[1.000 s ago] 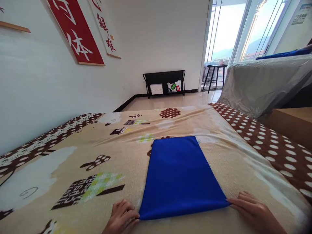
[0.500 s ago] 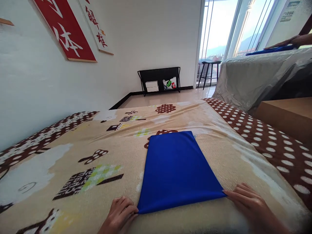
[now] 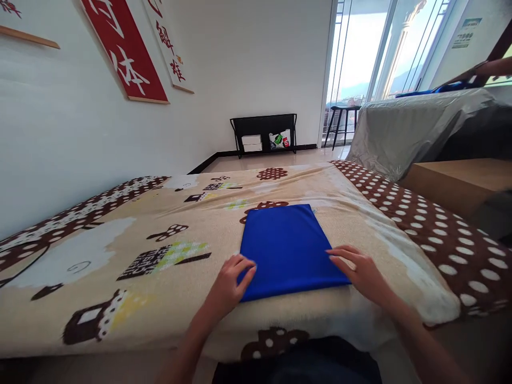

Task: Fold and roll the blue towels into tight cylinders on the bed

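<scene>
A folded blue cloth (image 3: 286, 245) lies flat on a beige patterned blanket (image 3: 192, 314), its wider edge toward me. At its near left corner is my left hand (image 3: 234, 277), thumb and fingers parted, the fingertips over the cloth's left edge. My right hand (image 3: 356, 266) is at the right edge, a bit above the near corner; a gap shows between its thumb and fingers. Neither hand has the fabric gripped. Whether the fingertips press on the cloth or hover just above it, I cannot tell.
The blanket has a brown polka-dot border (image 3: 436, 229). To the right stand a cardboard box (image 3: 460, 173) and a plastic-covered piece of furniture (image 3: 404, 128), where another person's arm (image 3: 496, 68) reaches over blue fabric (image 3: 452, 88). A black rack (image 3: 264, 125) and a stool (image 3: 340, 120) are farther back.
Both my hands have let go of the cloth's near corners and moved forward along its sides, fingers now apart. The view has shifted, showing more of the blanket's near edge.
</scene>
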The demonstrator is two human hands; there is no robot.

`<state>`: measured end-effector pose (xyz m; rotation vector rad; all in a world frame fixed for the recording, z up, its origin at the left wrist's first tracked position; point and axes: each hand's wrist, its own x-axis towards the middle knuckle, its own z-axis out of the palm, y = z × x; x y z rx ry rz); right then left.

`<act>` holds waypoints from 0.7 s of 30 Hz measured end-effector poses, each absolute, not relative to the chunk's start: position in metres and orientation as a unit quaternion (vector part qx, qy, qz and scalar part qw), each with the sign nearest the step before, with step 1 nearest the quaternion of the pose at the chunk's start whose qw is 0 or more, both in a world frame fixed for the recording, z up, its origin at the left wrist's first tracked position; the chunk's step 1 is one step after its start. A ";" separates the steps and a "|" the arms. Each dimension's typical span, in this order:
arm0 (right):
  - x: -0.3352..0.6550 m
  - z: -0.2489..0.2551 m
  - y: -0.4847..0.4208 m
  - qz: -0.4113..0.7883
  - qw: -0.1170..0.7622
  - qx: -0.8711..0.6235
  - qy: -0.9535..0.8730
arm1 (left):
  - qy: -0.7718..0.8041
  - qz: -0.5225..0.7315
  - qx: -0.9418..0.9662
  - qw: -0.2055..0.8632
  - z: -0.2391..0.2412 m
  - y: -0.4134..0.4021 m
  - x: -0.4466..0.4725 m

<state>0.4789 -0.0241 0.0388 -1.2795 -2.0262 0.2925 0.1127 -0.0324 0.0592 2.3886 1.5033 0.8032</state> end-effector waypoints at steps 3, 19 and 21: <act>0.414 0.031 -0.009 0.047 0.336 -0.518 -0.785 | 0.508 0.270 0.814 0.084 0.048 -0.012 0.171; 0.457 -0.039 -0.052 -0.066 0.232 -0.581 -0.777 | 0.615 0.155 0.768 -0.090 -0.012 -0.064 0.126; 0.475 -0.045 -0.059 -0.066 0.230 -0.565 -0.790 | 0.613 0.159 0.767 -0.105 -0.016 -0.069 0.121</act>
